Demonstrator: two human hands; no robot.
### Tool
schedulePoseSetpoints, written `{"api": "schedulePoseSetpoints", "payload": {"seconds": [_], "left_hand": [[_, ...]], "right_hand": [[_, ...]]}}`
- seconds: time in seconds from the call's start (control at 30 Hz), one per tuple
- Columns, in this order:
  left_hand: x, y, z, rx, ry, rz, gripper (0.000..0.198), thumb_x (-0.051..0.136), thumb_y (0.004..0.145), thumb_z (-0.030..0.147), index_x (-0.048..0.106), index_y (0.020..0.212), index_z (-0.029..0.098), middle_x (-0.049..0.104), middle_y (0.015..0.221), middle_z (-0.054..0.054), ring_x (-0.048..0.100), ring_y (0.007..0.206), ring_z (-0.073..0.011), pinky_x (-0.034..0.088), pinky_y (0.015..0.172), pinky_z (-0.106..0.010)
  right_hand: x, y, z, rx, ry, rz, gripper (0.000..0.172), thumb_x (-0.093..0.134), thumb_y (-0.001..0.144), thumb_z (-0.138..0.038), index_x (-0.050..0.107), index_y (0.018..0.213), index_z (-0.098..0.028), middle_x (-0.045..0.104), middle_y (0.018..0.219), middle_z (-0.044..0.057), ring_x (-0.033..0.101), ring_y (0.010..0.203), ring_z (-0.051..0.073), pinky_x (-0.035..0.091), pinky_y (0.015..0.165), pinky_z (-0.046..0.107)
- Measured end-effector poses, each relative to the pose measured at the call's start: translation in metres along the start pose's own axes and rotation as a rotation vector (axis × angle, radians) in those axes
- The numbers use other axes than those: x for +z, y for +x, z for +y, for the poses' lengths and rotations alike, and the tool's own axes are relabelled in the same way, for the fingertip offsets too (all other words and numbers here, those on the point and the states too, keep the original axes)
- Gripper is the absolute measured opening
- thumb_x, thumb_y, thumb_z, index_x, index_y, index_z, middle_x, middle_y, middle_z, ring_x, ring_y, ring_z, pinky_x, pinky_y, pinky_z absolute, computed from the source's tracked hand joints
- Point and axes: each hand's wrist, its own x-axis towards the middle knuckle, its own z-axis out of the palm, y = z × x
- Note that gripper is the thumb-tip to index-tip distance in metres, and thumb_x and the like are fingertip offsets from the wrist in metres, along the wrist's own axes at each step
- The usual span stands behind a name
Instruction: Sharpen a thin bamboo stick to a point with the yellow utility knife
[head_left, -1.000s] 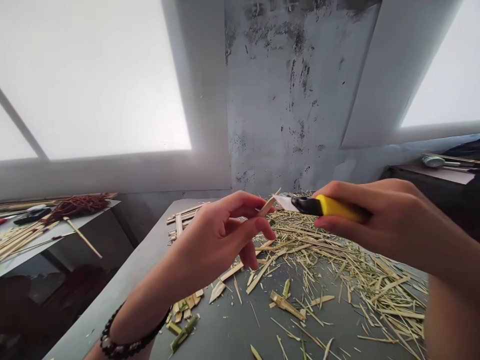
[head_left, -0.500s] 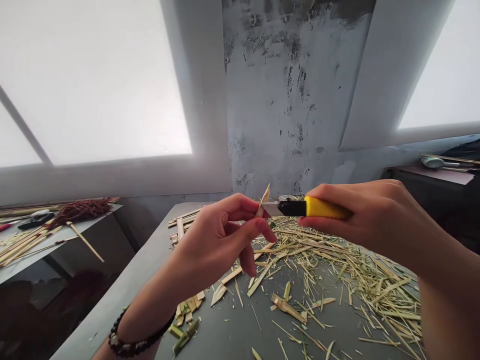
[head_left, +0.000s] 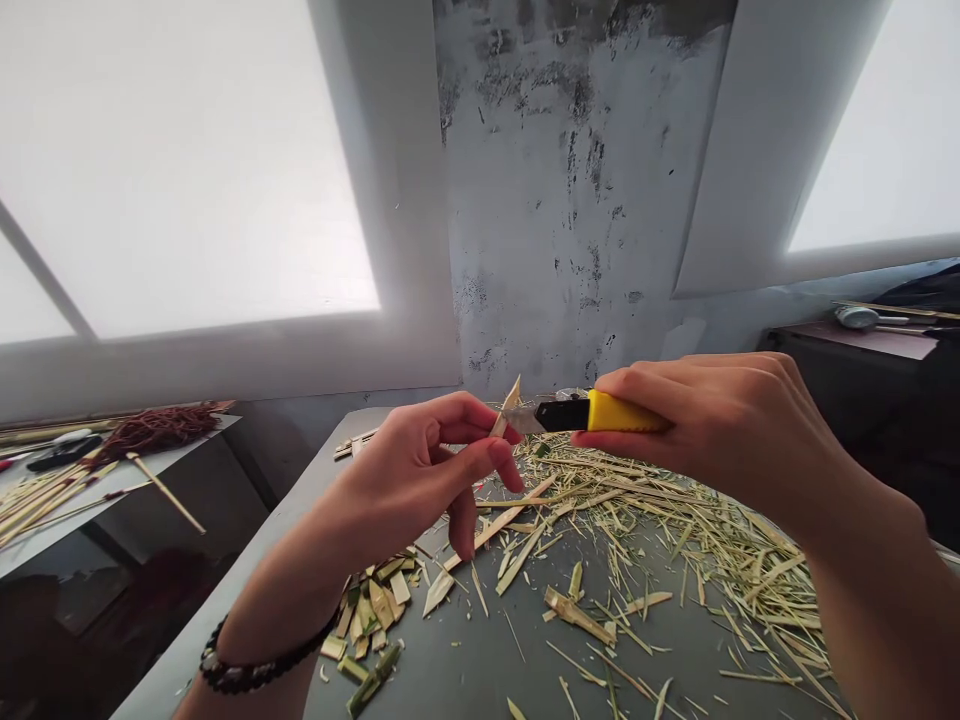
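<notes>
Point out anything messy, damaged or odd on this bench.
Bamboo shavings and cut chips litter the grey table below both hands. The wall behind is stained and flaking. The right hand's knife points toward the left hand's fingertips.

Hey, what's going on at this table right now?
A person is whittling a small bamboo sliver held up above a grey table. The left hand pinches the sliver between thumb and fingers, while the right hand grips a yellow utility knife with its blade set against the sliver. Below, the tabletop is strewn with bamboo shavings and short cut pieces. A beaded bracelet sits on the left wrist.
</notes>
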Motion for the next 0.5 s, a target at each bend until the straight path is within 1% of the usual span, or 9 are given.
{"api": "schedulePoseSetpoints", "payload": {"seconds": [0.17, 0.23, 0.3, 0.37, 0.4, 0.43, 0.47, 0.5], "left_hand": [[-0.009, -0.003, 0.0, -0.005, 0.046, -0.025, 0.016, 0.062, 0.099, 0.033, 0.06, 0.096, 0.018, 0.077, 0.091, -0.003, 0.061, 0.04, -0.0029, 0.048, 0.048, -0.016], [-0.012, -0.003, 0.001, -0.006, 0.072, -0.03, 0.017, 0.061, 0.099, 0.035, 0.061, 0.097, 0.017, 0.077, 0.093, -0.004, 0.061, 0.04, -0.0024, 0.05, 0.05, -0.016], [-0.015, -0.004, 0.002, -0.02, 0.093, -0.034, 0.02, 0.061, 0.1, 0.037, 0.062, 0.098, 0.017, 0.077, 0.095, -0.004, 0.062, 0.041, -0.0024, 0.049, 0.049, -0.016], [-0.017, -0.007, 0.004, -0.059, 0.113, -0.048, 0.021, 0.062, 0.099, 0.038, 0.063, 0.099, 0.017, 0.077, 0.096, -0.003, 0.063, 0.043, -0.0028, 0.048, 0.047, -0.015], [-0.019, -0.009, 0.005, -0.093, 0.118, -0.07, 0.022, 0.062, 0.098, 0.039, 0.062, 0.098, 0.017, 0.077, 0.095, -0.003, 0.064, 0.043, -0.0032, 0.047, 0.046, -0.014], [-0.02, -0.012, 0.005, -0.138, 0.121, -0.101, 0.023, 0.062, 0.098, 0.04, 0.062, 0.097, 0.017, 0.077, 0.094, -0.003, 0.065, 0.044, -0.0037, 0.047, 0.046, -0.014], [-0.021, -0.015, 0.006, -0.187, 0.12, -0.131, 0.023, 0.062, 0.098, 0.04, 0.062, 0.096, 0.017, 0.077, 0.093, -0.002, 0.065, 0.045, -0.0041, 0.047, 0.046, -0.014], [-0.022, -0.019, 0.006, -0.229, 0.116, -0.152, 0.024, 0.061, 0.099, 0.041, 0.061, 0.094, 0.017, 0.077, 0.092, -0.002, 0.066, 0.046, -0.0045, 0.047, 0.046, -0.013]], "right_hand": [[0.002, -0.001, -0.004, -0.011, -0.034, 0.037, 0.046, 0.054, 0.097, -0.065, 0.068, 0.078, -0.025, 0.066, 0.066, -0.001, 0.052, 0.055, 0.013, 0.027, 0.055, 0.03], [0.006, -0.001, -0.007, -0.045, -0.088, 0.057, 0.044, 0.054, 0.098, -0.063, 0.068, 0.079, -0.025, 0.066, 0.067, -0.001, 0.053, 0.055, 0.013, 0.028, 0.055, 0.03], [0.01, 0.0, -0.009, -0.099, -0.153, 0.086, 0.043, 0.055, 0.098, -0.062, 0.068, 0.081, -0.025, 0.067, 0.068, -0.002, 0.052, 0.055, 0.012, 0.03, 0.056, 0.029], [0.013, 0.001, -0.005, -0.132, -0.234, 0.117, 0.042, 0.056, 0.098, -0.062, 0.068, 0.082, -0.024, 0.065, 0.065, -0.003, 0.05, 0.054, 0.011, 0.03, 0.056, 0.027], [0.013, 0.001, 0.002, -0.114, -0.294, 0.151, 0.043, 0.056, 0.097, -0.062, 0.067, 0.082, -0.023, 0.062, 0.062, -0.003, 0.047, 0.052, 0.01, 0.028, 0.055, 0.027], [0.011, 0.001, 0.012, -0.062, -0.365, 0.206, 0.046, 0.056, 0.097, -0.063, 0.067, 0.081, -0.022, 0.057, 0.058, -0.003, 0.043, 0.05, 0.01, 0.025, 0.053, 0.028], [0.008, -0.001, 0.024, 0.015, -0.44, 0.276, 0.048, 0.055, 0.097, -0.065, 0.067, 0.08, -0.021, 0.051, 0.054, -0.003, 0.038, 0.048, 0.011, 0.021, 0.052, 0.029], [0.003, -0.004, 0.038, 0.129, -0.513, 0.342, 0.051, 0.054, 0.096, -0.067, 0.067, 0.081, -0.02, 0.045, 0.052, -0.002, 0.032, 0.047, 0.011, 0.018, 0.052, 0.03]]}}
